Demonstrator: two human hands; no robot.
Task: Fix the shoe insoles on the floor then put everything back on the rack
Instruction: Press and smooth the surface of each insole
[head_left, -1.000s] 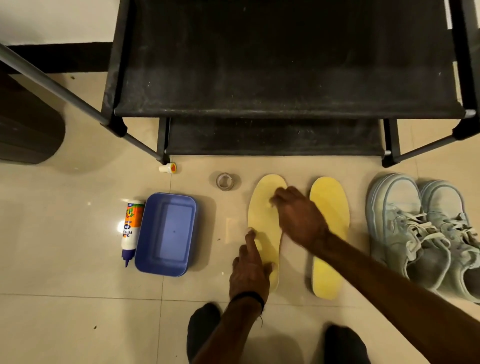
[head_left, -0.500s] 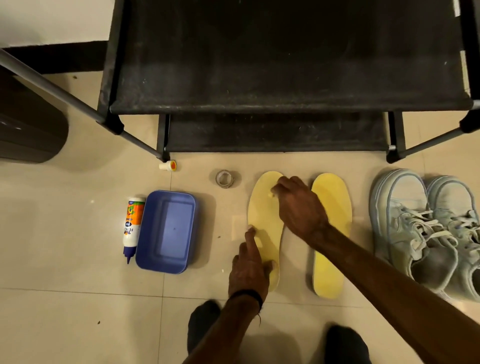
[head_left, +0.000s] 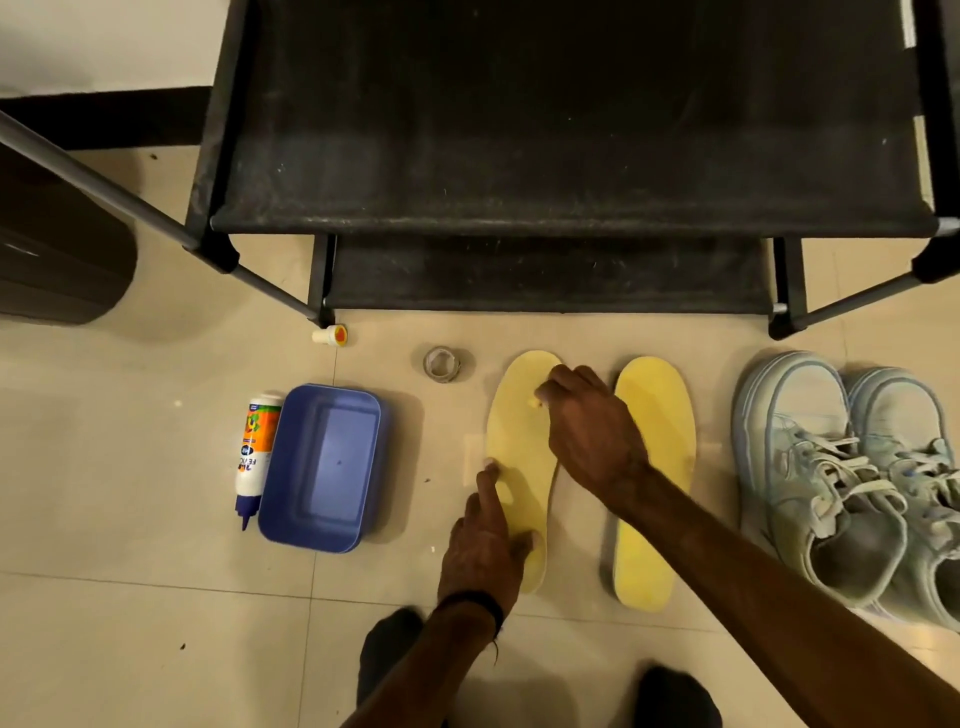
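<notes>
Both hands press the left insole flat on the floor in front of the rack.

The black rack (head_left: 571, 156) stands at the top, both shelves bare. Two pale blue shoes (head_left: 852, 483) sit on the floor at right. The right insole (head_left: 655, 415) lies untouched between the shoes and the left insole (head_left: 519, 447). The right hand (head_left: 592, 426) rests fingertips on the left insole's toe area, grasping nothing; the left hand (head_left: 480, 551) presses one extended finger on its left edge. A blue tray (head_left: 322, 467) lies at left, touching a glue bottle (head_left: 253, 457) with partly legible lettering "FEVIC". A tape roll (head_left: 441, 364) and the bottle cap (head_left: 332, 335) lie near the rack feet.
</notes>
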